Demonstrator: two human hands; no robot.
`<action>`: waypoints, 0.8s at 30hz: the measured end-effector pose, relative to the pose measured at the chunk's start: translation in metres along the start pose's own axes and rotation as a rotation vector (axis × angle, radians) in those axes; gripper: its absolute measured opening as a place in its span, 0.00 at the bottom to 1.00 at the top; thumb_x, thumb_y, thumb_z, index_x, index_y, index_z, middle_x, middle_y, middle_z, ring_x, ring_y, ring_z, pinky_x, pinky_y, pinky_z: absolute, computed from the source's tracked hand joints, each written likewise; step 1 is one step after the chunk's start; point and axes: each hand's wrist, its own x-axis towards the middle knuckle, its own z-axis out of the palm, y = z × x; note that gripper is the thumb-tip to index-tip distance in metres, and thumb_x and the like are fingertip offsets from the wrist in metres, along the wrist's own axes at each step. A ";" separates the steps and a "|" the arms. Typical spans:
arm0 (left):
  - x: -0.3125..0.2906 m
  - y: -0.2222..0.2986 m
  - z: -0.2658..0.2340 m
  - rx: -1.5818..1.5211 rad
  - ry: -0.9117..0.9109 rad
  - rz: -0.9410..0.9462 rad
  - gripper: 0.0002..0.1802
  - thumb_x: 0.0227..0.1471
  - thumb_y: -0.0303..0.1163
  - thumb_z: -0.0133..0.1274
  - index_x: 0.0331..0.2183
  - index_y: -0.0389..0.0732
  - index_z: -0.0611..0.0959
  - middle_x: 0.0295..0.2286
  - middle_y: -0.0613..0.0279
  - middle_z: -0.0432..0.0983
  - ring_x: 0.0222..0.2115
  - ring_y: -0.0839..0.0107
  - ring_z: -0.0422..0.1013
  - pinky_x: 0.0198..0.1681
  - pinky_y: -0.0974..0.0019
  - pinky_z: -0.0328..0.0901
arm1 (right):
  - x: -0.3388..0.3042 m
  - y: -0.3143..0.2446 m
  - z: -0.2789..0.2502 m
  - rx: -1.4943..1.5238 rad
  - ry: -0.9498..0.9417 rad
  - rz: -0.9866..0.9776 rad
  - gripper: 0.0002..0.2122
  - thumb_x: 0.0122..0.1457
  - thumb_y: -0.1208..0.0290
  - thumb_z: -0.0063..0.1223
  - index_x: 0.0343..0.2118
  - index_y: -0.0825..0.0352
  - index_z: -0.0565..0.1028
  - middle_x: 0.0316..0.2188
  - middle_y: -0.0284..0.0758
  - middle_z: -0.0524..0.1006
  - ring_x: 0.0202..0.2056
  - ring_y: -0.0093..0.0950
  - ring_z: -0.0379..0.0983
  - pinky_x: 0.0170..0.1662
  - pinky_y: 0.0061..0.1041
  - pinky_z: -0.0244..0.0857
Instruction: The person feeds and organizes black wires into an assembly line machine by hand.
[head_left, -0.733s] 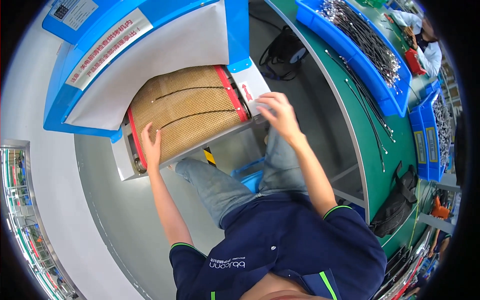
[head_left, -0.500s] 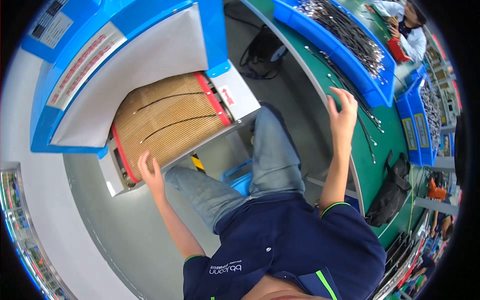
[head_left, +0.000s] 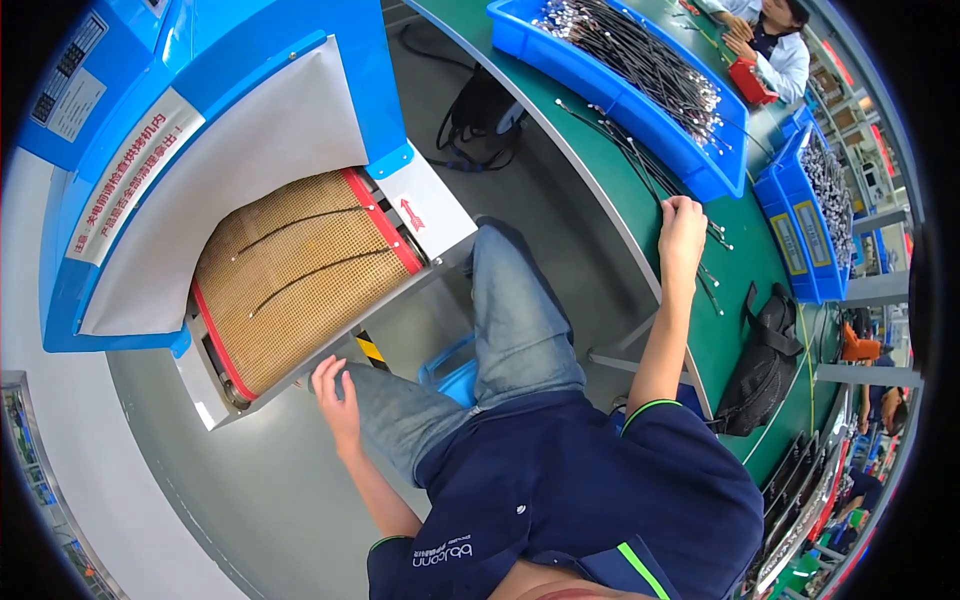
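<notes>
On the right, my right hand (head_left: 683, 238) is at the green table, fingers pinched together at the loose black cables (head_left: 637, 158) with metal ends. The fingers partly hide the cable they grip. My left hand (head_left: 338, 392), fingers apart and holding nothing, hovers just off the front edge of a conveyor and above my thigh. Two thin black cables, the farther one (head_left: 300, 221) and the nearer one (head_left: 322, 270), lie roughly side by side on the brown mesh belt (head_left: 250, 350), apart from each other.
A blue machine (head_left: 225, 75) with a white curtain (head_left: 290, 125) stands over the belt. On the table are a long blue bin (head_left: 745, 165) full of cables, another blue bin (head_left: 785, 225) and a black bag (head_left: 765, 370). A person (head_left: 785, 50) works at the far right.
My right hand has come down onto the table cables and its fingers have closed. My left hand has drawn away from the belt's front corner toward the right. The whole view has shifted slightly.
</notes>
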 end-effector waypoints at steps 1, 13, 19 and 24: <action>-0.002 0.002 0.001 -0.002 0.001 0.003 0.11 0.52 0.22 0.48 0.40 0.38 0.77 0.45 0.57 0.68 0.49 0.61 0.64 0.53 0.62 0.57 | 0.001 0.002 -0.002 -0.015 -0.013 0.007 0.06 0.52 0.71 0.56 0.30 0.67 0.74 0.31 0.40 0.73 0.35 0.39 0.68 0.41 0.36 0.62; -0.032 0.025 0.000 -0.068 -0.087 -0.019 0.10 0.52 0.24 0.49 0.39 0.39 0.77 0.45 0.57 0.67 0.48 0.61 0.64 0.52 0.62 0.58 | 0.005 0.027 -0.040 0.120 -0.176 -0.002 0.08 0.51 0.71 0.57 0.29 0.69 0.72 0.32 0.43 0.72 0.37 0.41 0.67 0.42 0.36 0.62; -0.047 0.035 0.000 -0.076 -0.114 -0.028 0.10 0.52 0.24 0.49 0.39 0.39 0.78 0.45 0.57 0.67 0.48 0.61 0.64 0.52 0.62 0.58 | 0.007 0.021 -0.066 0.070 -0.124 -0.098 0.15 0.48 0.68 0.61 0.36 0.70 0.71 0.36 0.44 0.71 0.40 0.42 0.67 0.43 0.37 0.63; -0.065 0.046 0.000 -0.091 -0.140 -0.027 0.10 0.51 0.23 0.48 0.39 0.39 0.77 0.45 0.57 0.68 0.47 0.61 0.65 0.51 0.63 0.58 | 0.029 0.036 -0.065 -0.025 -0.102 -0.322 0.26 0.48 0.63 0.61 0.47 0.72 0.68 0.43 0.48 0.70 0.43 0.45 0.66 0.47 0.38 0.64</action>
